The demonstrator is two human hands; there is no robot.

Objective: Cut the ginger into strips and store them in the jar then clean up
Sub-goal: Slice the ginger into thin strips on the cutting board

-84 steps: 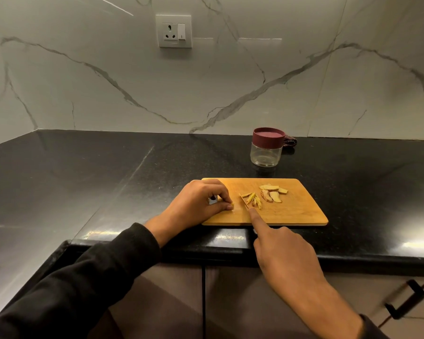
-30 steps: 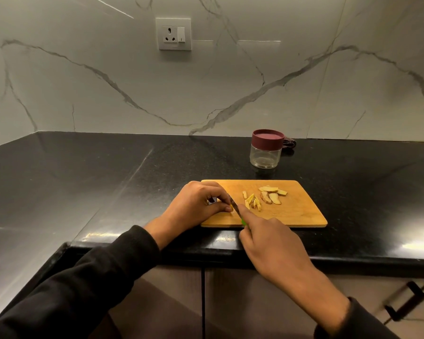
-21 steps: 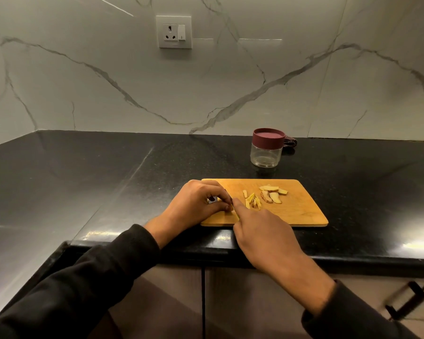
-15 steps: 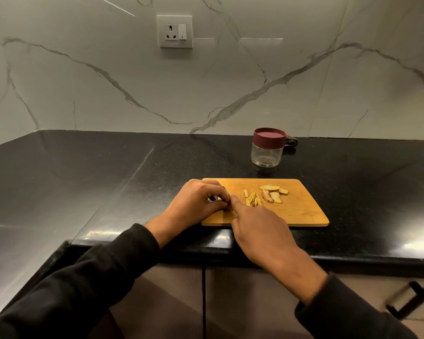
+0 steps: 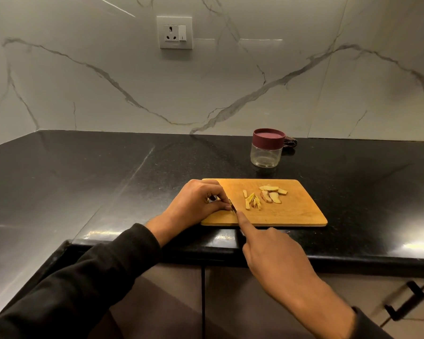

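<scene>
OK, your tabletop is glossy black stone, running into a corner at the far left, with a white marble-veined wall behind it. A white socket plate sits on that wall. Cabinet doors are below the front edge, with a black handle at lower right.

A wooden cutting board lies at the tabletop's front edge, right of centre. Ginger strips, thin and pale yellow, sit mid-board in a loose cluster. Ginger slices, broader and tan with darker skin edges, overlap just right of the strips, toward the board's far edge.

The jar, clear glass with its maroon lid on, stands behind the board's far edge, apart from it. A dark item behind the jar is too hidden to identify.

Your left hand rests on the board's left end with its fingers curled tight, pinching a small piece against the board. That piece is mostly hidden. Your right hand is at the board's front edge, closed on a knife with its index finger extended along the spine. The blade tip is right beside the left fingertips.
</scene>
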